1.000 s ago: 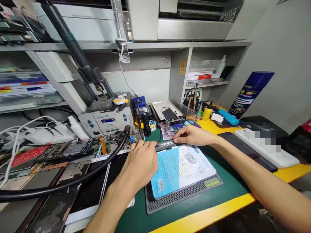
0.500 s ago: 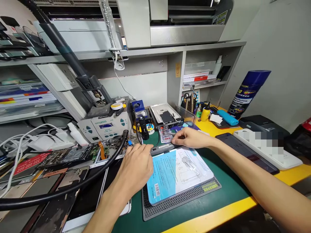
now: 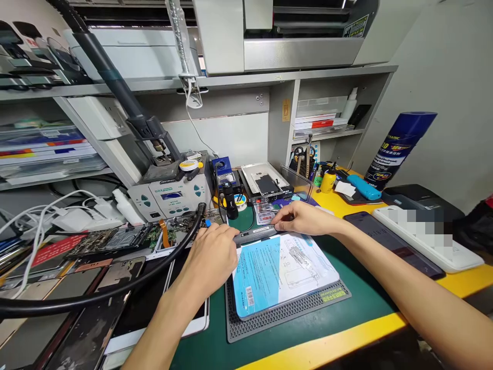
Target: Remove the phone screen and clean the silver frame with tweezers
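Observation:
A flat blue-and-white package (image 3: 265, 280) with printed text, a barcode and a line drawing lies on a dark grey perforated mat (image 3: 250, 328). Along its far edge runs a grey bar (image 3: 246, 237) with a white label. My left hand (image 3: 215, 254) is closed at the bar's left end, its fingers curled beside the package's far left corner. At the bar's right end, my right hand (image 3: 295, 218) pinches it between thumb and fingers. The left fingertips are partly hidden, and I cannot tell whether the bar belongs to the mat.
A black hose (image 3: 154, 280) crosses the phone parts and circuit boards at left. A grey soldering station (image 3: 173, 198) stands behind. A black flashlight (image 3: 230, 201) stands beyond the bar. At right are a dark phone (image 3: 389, 241), a white device (image 3: 470, 261) and a blue spray can (image 3: 400, 146).
The view has shifted slightly. My left hand has drawn a little back and left from the bar, showing more of its left end. My right hand keeps its pinch on the right end.

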Tool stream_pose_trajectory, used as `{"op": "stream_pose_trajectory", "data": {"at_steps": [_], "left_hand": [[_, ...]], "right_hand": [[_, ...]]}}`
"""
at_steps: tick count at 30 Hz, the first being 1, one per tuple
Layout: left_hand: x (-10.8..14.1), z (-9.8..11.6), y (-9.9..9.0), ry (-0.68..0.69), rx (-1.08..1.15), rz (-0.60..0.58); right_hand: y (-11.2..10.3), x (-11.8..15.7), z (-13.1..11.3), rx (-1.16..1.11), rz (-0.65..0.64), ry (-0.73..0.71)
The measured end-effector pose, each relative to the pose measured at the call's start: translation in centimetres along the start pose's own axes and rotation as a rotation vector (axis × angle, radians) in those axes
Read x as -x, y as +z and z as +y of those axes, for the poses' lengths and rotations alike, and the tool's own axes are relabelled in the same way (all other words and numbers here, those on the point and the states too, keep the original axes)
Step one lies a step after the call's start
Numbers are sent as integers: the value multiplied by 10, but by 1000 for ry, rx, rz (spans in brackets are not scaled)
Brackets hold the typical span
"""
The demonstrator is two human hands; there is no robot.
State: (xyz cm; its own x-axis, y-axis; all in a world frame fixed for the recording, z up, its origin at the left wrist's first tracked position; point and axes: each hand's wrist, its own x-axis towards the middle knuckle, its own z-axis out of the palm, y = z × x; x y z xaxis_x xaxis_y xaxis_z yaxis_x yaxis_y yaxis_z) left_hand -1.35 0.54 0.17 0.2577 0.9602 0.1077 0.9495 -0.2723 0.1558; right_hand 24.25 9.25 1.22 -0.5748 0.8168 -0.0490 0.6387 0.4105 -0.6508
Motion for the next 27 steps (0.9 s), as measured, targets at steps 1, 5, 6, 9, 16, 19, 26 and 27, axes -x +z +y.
{"op": "stream_pose_trajectory", "data": {"at_steps": [1, 5, 6, 9, 16, 19, 26, 27], "left_hand": [[0, 0, 0, 8, -2, -4], [0, 0, -1, 39, -9, -10], [0, 0, -1, 44, -13, -10], [1, 0, -3, 44, -26, -6], [0, 2, -6, 53, -37, 10], [0, 3, -6, 54, -36, 11], [3, 4, -4, 60, -32, 17], [3, 3, -3, 60, -30, 17]], "right_hand": [[0, 0, 0, -2, 6, -4], [1, -2, 2, -12, 23, -19], [2, -2, 3, -15, 27, -21], [4, -2, 3, -25, 35, -25], [6, -2, -1, -51, 41, -17], [6, -1, -3, -64, 38, -6], [10, -8, 3, -186, 181, 138], [9, -10, 7, -221, 245, 185]]}}
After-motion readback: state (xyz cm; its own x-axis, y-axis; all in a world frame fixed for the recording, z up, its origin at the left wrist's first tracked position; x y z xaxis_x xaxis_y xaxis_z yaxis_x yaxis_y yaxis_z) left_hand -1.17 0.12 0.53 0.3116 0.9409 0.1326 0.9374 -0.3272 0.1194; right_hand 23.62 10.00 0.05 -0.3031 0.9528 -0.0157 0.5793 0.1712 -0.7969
